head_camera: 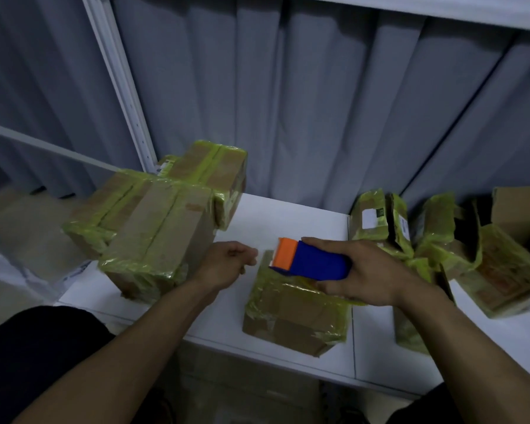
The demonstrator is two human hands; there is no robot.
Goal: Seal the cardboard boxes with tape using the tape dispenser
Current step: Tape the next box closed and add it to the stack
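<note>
Right hand [371, 270] fingers wrapped round blue-orange tape dispenser [309, 260], nose down on top of centre cardboard box [294, 316] on counter [214, 301]; left hand [227, 263] fingers curled just beside box's far corner, can't tell if holding anything; advice: keep nose flat, pull straight along seam, left hand steadies box.

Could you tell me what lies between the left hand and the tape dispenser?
Head view: a strip of white table and a corner of the taped cardboard box under the tape dispenser.
</note>
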